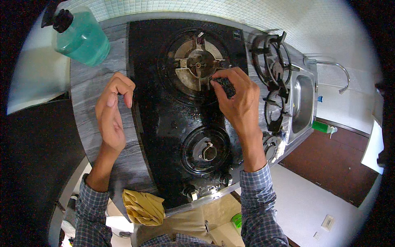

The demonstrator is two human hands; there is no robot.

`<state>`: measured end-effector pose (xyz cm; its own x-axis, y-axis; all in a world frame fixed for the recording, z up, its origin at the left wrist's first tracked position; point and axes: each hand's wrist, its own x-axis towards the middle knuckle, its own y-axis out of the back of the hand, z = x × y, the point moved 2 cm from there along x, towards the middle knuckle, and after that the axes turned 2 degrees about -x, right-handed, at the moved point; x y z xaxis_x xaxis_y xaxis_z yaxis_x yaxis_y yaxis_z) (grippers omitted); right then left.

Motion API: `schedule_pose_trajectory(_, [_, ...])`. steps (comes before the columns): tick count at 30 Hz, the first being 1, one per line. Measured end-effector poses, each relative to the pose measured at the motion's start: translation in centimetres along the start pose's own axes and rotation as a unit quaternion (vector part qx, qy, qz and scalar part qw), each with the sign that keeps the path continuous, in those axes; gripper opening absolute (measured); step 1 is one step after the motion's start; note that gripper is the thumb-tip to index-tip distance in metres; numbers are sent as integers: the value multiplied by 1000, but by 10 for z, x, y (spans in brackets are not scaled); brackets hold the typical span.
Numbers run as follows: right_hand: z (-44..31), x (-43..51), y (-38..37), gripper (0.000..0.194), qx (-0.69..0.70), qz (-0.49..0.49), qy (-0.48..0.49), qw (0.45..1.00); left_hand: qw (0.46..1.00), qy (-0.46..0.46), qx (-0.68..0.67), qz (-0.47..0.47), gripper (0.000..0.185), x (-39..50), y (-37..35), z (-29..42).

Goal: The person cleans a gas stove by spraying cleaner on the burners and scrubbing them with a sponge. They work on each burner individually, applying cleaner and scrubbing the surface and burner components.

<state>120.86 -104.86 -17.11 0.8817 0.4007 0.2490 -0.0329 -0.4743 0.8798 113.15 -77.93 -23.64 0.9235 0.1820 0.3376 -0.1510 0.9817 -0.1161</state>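
Observation:
My right hand (pixel 242 95) pinches a dark, rough-textured scouring pad (pixel 227 87) between thumb and fingers. It hovers at the lower right of the large burner (pixel 187 81) on a black glass gas hob (pixel 172 119); whether the pad touches the burner is hidden. That burner has no pan support over it. Loosely curled, my left hand (pixel 113 114) holds nothing and hangs above the hob's left edge and the grey-veined countertop (pixel 92 102). Nearer my body lies the small burner (pixel 205 150), bare too, on a wet, shiny surface.
Cast-iron pan supports (pixel 271 74) stand right of the hob, before a steel sink (pixel 301 98) with a curved tap (pixel 344 74). A pump bottle of teal liquid (pixel 85 38) is at the back left. A folded yellow cloth (pixel 143 207) lies at the front left corner, beside the control knobs (pixel 190 191).

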Motion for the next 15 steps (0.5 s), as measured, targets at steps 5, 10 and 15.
schedule_pose_trajectory(5, [6, 7, -3, 14, -40, 31, 32, 998, 1000, -25, 6, 5, 38, -1, -2, 0])
schedule_pose_trajectory(10, [9, 8, -5, 14, -4, 4, 41, 999, 1000, -11, 10, 1, 38, -1, 1, -2])
schedule_pose_trajectory(15, [6, 6, -4, 12, -16, 14, -2, 1000, 1000, -15, 4, -7, 37, 0, 2, -4])
